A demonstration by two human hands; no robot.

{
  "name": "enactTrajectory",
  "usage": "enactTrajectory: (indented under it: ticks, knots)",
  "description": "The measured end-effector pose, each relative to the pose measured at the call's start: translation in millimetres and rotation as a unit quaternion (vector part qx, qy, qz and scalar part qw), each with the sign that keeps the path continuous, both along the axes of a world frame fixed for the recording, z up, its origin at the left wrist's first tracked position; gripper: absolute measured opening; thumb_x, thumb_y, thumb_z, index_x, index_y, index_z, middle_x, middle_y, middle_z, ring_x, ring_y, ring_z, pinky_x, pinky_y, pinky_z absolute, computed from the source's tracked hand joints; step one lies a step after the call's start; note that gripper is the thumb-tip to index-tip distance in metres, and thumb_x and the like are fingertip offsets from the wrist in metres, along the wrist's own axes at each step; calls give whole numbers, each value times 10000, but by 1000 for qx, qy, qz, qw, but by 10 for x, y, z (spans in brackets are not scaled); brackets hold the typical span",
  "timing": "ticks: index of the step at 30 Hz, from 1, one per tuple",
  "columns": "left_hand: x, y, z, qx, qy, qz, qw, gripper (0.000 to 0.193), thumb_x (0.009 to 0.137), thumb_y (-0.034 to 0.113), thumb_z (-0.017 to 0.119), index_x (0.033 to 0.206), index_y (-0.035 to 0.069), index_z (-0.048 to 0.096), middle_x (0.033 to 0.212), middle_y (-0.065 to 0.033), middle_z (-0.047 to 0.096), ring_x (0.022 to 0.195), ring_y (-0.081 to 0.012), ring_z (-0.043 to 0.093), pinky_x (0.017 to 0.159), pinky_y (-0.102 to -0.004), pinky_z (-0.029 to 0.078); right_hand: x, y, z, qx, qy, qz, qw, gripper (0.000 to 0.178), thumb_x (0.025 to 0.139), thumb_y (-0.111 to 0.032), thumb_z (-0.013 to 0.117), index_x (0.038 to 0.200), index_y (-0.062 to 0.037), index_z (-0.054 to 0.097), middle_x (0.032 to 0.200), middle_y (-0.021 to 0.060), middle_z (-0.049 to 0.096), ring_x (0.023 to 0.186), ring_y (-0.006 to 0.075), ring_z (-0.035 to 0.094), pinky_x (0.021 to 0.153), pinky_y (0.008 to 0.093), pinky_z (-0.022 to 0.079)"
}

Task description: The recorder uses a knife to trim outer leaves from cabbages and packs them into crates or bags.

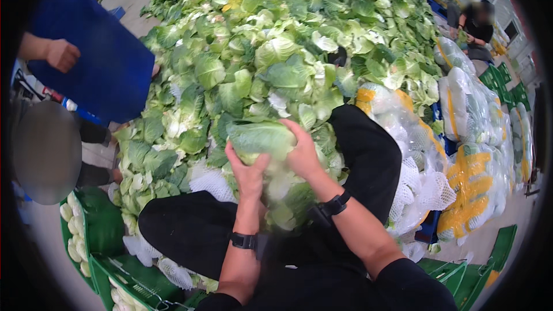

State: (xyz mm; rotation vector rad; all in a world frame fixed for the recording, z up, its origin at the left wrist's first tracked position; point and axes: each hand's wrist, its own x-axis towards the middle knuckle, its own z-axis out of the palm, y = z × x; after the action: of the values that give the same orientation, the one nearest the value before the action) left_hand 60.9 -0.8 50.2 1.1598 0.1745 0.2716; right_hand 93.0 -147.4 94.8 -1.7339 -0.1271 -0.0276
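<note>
A pale green cabbage (258,137) with leaves still around it is held between my two hands, above my lap. My left hand (247,171) grips its lower left side, thumb and fingers curved against the leaves. My right hand (302,151) holds its right side, with the fingers over the top edge. Below the hands, loose green leaves (291,203) lie blurred between my legs. White foam net sleeves (212,181) lie near my left knee. In front of me spreads a large heap of cabbage leaves (276,52).
Green crates (103,213) with white-netted cabbages stand at lower left; another green crate (501,247) is at lower right. Clear bags with yellow bands (469,187) are stacked on the right. A person at left holds a large blue panel (95,52). Another person (478,26) sits at far right.
</note>
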Motion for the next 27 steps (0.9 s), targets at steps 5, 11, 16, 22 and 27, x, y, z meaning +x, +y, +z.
enactTrajectory:
  ticks: [5, 11, 16, 22, 27]
  knots:
    - [-110, -177, 247, 156, -42, -21, 987, 1085, 667, 211, 915, 1498, 19, 246, 1352, -146, 470, 1219, -241, 506, 1048, -388, 436, -38, -64, -691, 132, 45, -173, 975, 433, 822, 20, 663, 1250, 18, 599, 1160, 147, 670, 1120, 253, 624, 984, 342, 470]
    - [-124, -264, 182, 128, -102, -21, 986, 1090, 644, 153, 912, 1499, 21, 250, 1378, -155, 426, 1245, -250, 490, 1061, -406, 437, 10, -145, -315, 215, 23, -195, 957, 240, 920, -86, 657, 1143, -1, 634, 1041, 78, 672, 936, 174, 615, 869, 327, 485]
    - [-103, -196, 206, 142, -107, -42, 983, 1065, 680, 44, 867, 1513, 27, 203, 1437, -166, 367, 1300, -265, 467, 1050, -412, 476, 102, -167, -258, 327, 140, -244, 902, 194, 936, -101, 647, 1112, -23, 624, 983, 26, 647, 910, 122, 585, 792, 310, 472]
    - [-192, -25, -25, 195, -67, 3, 978, 833, 686, 182, 915, 1361, -19, 471, 1309, -174, 564, 1130, -255, 620, 961, -393, 530, 66, -27, -151, 269, 5, -135, 954, 338, 1038, -134, 499, 1346, -17, 572, 1296, 76, 607, 1193, 182, 578, 1052, 330, 435]
    - [-112, -272, 169, 145, -30, -77, 986, 1173, 591, 330, 967, 1492, -5, 295, 1464, -215, 415, 1394, -296, 391, 1133, -422, 365, 85, -585, -531, 358, 182, -146, 904, 470, 1048, -334, 496, 1417, -44, 522, 1391, 126, 586, 1246, 278, 590, 1083, 426, 468]
